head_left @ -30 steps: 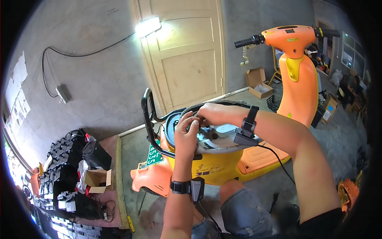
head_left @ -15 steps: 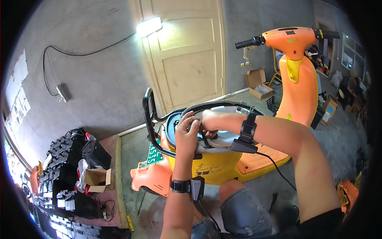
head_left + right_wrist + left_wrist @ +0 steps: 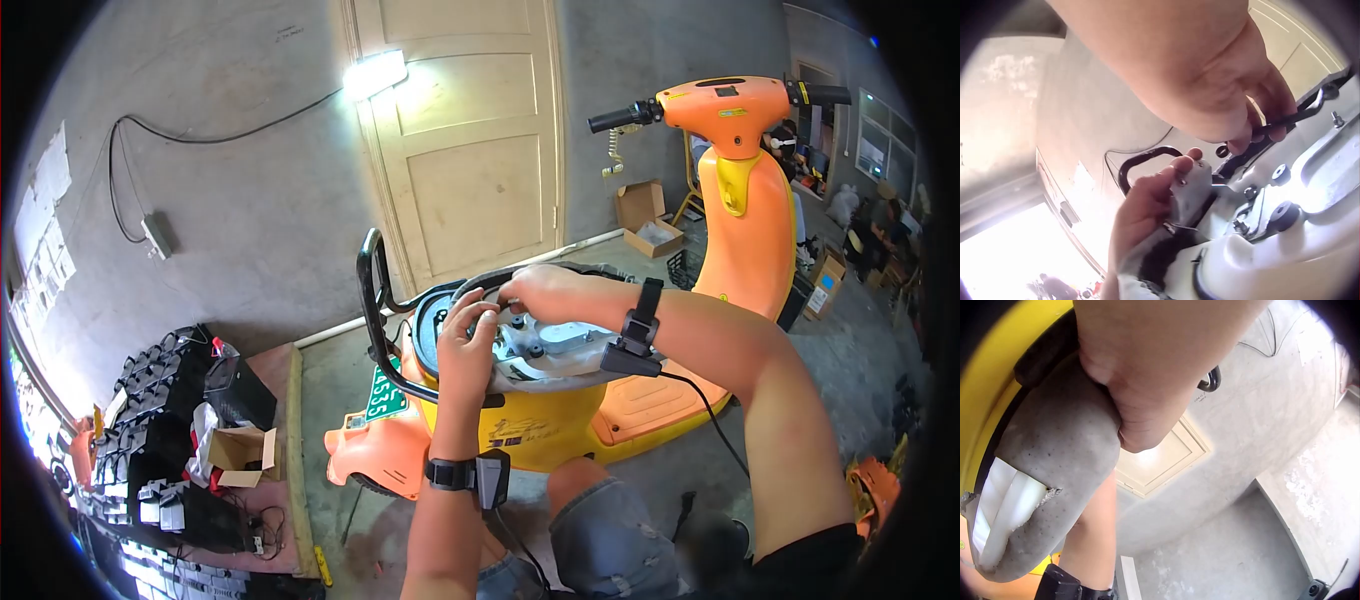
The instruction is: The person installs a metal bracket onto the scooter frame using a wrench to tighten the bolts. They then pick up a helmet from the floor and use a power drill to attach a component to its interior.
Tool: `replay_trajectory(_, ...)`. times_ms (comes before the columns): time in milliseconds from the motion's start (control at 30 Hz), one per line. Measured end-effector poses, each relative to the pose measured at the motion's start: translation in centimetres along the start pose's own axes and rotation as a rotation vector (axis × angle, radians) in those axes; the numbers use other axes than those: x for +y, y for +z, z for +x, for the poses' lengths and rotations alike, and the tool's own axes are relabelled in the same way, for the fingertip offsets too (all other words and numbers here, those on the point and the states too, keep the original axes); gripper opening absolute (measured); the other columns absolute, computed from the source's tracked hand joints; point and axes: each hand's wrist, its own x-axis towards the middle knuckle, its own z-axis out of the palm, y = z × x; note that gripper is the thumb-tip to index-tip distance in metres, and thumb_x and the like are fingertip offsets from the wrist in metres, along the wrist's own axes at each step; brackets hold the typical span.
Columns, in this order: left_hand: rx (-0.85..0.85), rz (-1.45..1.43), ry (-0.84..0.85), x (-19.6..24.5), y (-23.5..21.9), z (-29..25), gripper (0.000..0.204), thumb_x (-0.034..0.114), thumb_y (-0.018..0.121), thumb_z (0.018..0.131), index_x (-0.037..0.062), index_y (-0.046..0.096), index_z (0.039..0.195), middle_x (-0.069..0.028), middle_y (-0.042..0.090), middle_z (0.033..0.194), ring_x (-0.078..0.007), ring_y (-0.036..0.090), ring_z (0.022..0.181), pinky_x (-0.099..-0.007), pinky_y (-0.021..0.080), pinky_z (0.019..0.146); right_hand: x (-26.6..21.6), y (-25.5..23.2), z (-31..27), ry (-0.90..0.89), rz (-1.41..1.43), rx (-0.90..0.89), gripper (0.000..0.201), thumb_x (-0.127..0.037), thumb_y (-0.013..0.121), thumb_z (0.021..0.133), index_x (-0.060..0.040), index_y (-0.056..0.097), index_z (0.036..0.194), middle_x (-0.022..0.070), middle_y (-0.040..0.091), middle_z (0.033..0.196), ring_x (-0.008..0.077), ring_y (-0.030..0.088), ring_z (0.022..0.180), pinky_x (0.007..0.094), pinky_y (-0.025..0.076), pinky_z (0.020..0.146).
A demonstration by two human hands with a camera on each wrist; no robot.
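Beside the black grab rail, my left hand [image 3: 465,352] is over the rear of the scooter seat [image 3: 520,384]. In the right wrist view, the left hand [image 3: 1144,203] holds a pale metal plate [image 3: 1192,194] between thumb and fingers. The right hand [image 3: 1210,81] pinches a thin black bar [image 3: 1300,116] above the seat's pale inner shell [image 3: 1260,265], which carries bolts and round black mounts. In the head view, the right hand [image 3: 550,292] is close to the left fingers. The grey seat cover [image 3: 1060,434] shows a tear with white material in the left wrist view.
The black grab rail [image 3: 368,300] rises behind the seat; orange handlebars [image 3: 728,105] stand at the right. Black batteries [image 3: 240,390] and an open carton [image 3: 243,455] are on the left. A lit lamp [image 3: 375,75] hangs by the door.
My right hand has lifted from lower inside the seat shell, uncovering the bolts and mounts. The left hand keeps nearly the same place. The head view has shifted slightly.
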Motion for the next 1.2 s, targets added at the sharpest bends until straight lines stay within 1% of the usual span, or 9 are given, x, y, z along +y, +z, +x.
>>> replay_trajectory(67, 0.007, -0.013, -0.028, -0.1, 0.1, 0.0, 0.02, 0.011, 0.063, 0.094, -0.0025, 0.074, 0.104, -0.0165, 0.063, 0.136, -0.0237, 0.057, 0.126, -0.033, 0.043, 0.103, 0.1, 0.0, 0.3, -0.145, -0.052, -0.109, 0.027, -0.006, 0.065, 0.086, -0.0066, 0.071, 0.113, 0.0181, 0.074, 0.096, 0.0363, 0.071, 0.09, 0.0441, 0.055, 0.078)
replay_trajectory(167, 0.001, -0.019, 0.003, 0.0, 0.0, -0.1, 0.021, 0.012, 0.064, 0.093, -0.0024, 0.074, 0.104, -0.0159, 0.063, 0.136, -0.0237, 0.057, 0.127, -0.0328, 0.043, 0.104, -0.4, -0.1, 0.3, -0.119, -0.017, -0.003, 0.023, -0.006, 0.066, 0.085, -0.0062, 0.072, 0.107, 0.0171, 0.074, 0.095, 0.0373, 0.071, 0.09, 0.045, 0.055, 0.078)
replay_trajectory(667, -0.01, -0.002, -0.019, 0.0, -0.1, 0.0, 0.02, 0.012, 0.062, 0.095, -0.0012, 0.074, 0.104, -0.0152, 0.061, 0.138, -0.0227, 0.057, 0.126, -0.0318, 0.045, 0.101, 1.1, 0.3, 0.9, -0.158, 0.102, -0.091, 0.017, -0.005, 0.067, 0.084, -0.0086, 0.075, 0.099, 0.0113, 0.075, 0.092, 0.0313, 0.072, 0.092, 0.0405, 0.055, 0.08)
replay_trajectory(767, -0.008, -0.02, -0.032, 0.0, -0.1, 0.0, 0.02, 0.012, 0.062, 0.095, -0.001, 0.074, 0.104, -0.0151, 0.061, 0.138, -0.0224, 0.057, 0.125, -0.0314, 0.046, 0.1, 0.4, 0.1, 0.8, -0.147, 0.118, -0.069, 0.014, -0.008, 0.068, 0.085, -0.0055, 0.076, 0.097, 0.0124, 0.076, 0.087, 0.0281, 0.074, 0.084, 0.0393, 0.057, 0.077)
replay_trajectory(867, -0.004, -0.029, -0.055, -0.1, 0.0, 0.0, 0.02, 0.012, 0.062, 0.095, -0.0011, 0.074, 0.104, -0.0156, 0.061, 0.138, -0.0227, 0.058, 0.124, -0.0325, 0.044, 0.102, -2.9, -1.1, 1.1, 0.24, 0.185, -0.381, 0.02, -0.016, 0.075, 0.085, 0.0033, 0.075, 0.088, 0.0131, 0.074, 0.073, 0.0204, 0.075, 0.065, 0.035, 0.059, 0.059)
replay_trajectory(967, 0.009, 0.026, -0.012, 0.1, 0.0, 0.0, 0.021, 0.013, 0.062, 0.095, -0.0016, 0.074, 0.104, -0.0162, 0.062, 0.137, -0.0229, 0.058, 0.123, -0.0337, 0.043, 0.105, -4.5, 0.8, 2.3, 0.622, 0.442, -0.298, 0.016, -0.013, 0.075, 0.087, 0.002, 0.072, 0.082, 0.0137, 0.073, 0.074, 0.0211, 0.073, 0.063, 0.0359, 0.061, 0.053)
replay_trajectory(1000, 0.0, 0.005, -0.013, -0.3, 0.0, 0.1, 0.021, 0.013, 0.062, 0.094, -0.002, 0.074, 0.104, -0.0167, 0.063, 0.136, -0.0232, 0.058, 0.124, -0.0342, 0.042, 0.106, -3.7, 2.2, 3.3, 0.786, 0.7, -0.238, 0.013, -0.009, 0.077, 0.085, 0.0014, 0.07, 0.082, 0.013, 0.069, 0.075, 0.0232, 0.069, 0.06, 0.0365, 0.06, 0.047)
replay_trajectory(1133, 0.006, 0.0, -0.003, -0.4, -0.1, 0.1, 0.021, 0.015, 0.064, 0.092, -0.0006, 0.074, 0.102, -0.0183, 0.064, 0.133, -0.0309, 0.059, 0.126, -0.0382, 0.043, 0.108, -2.5, 3.6, 3.3, 0.852, 0.929, -0.186, 0.014, -0.006, 0.078, 0.083, 0.0038, 0.068, 0.086, 0.0132, 0.067, 0.076, 0.0218, 0.066, 0.058, 0.0367, 0.059, 0.046)
replay_trajectory(1200, 0.008, -0.022, -0.023, 0.0, 0.0, 0.0, 0.021, 0.013, 0.063, 0.093, -0.0021, 0.074, 0.103, -0.0182, 0.063, 0.135, -0.0273, 0.058, 0.126, -0.0358, 0.043, 0.106, -3.1, 1.8, 2.0, 0.75, 0.824, -0.185, 0.021, -0.012, 0.077, 0.086, 0.0063, 0.068, 0.092, 0.0115, 0.067, 0.076, 0.0199, 0.067, 0.058, 0.0348, 0.058, 0.049)
